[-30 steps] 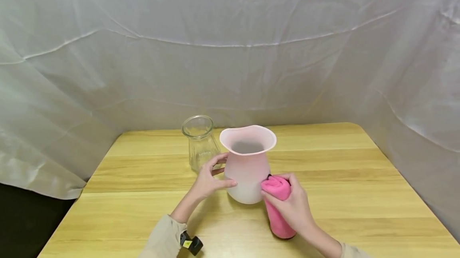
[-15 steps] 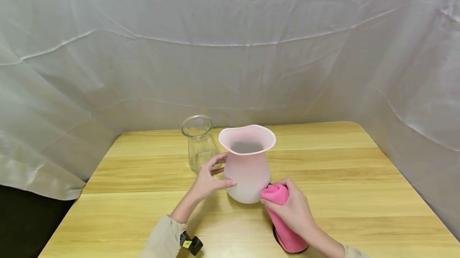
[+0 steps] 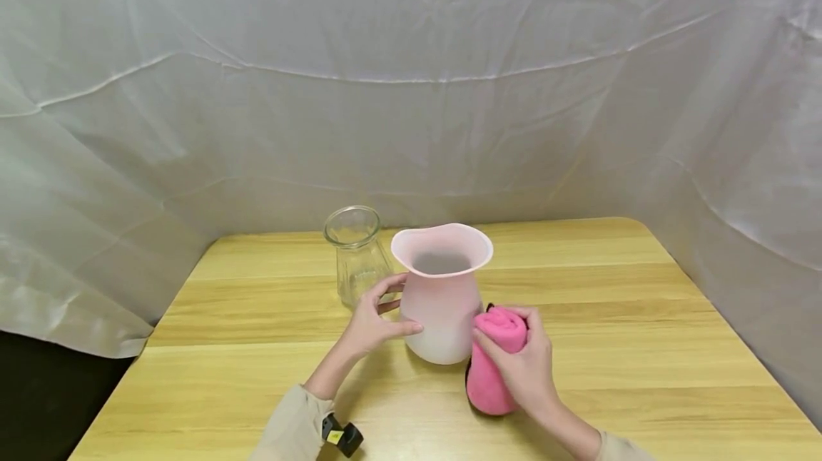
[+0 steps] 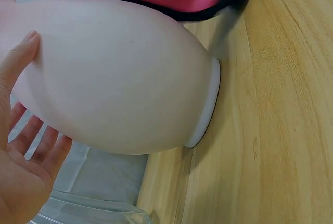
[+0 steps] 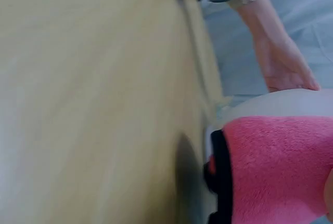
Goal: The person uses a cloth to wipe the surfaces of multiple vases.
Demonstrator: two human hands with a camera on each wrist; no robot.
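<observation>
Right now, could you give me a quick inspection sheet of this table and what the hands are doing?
Surface: wooden table, light grain.
Job's things: pink vase upright; pink cloth bunched against its side.
Clutter: clear glass jar behind the vase, upright.
Grips: left hand rests fingers and thumb on the vase; right hand holds the cloth.
Cables: nothing seen.
Surroundings: white sheet draped behind and on both sides.
</observation>
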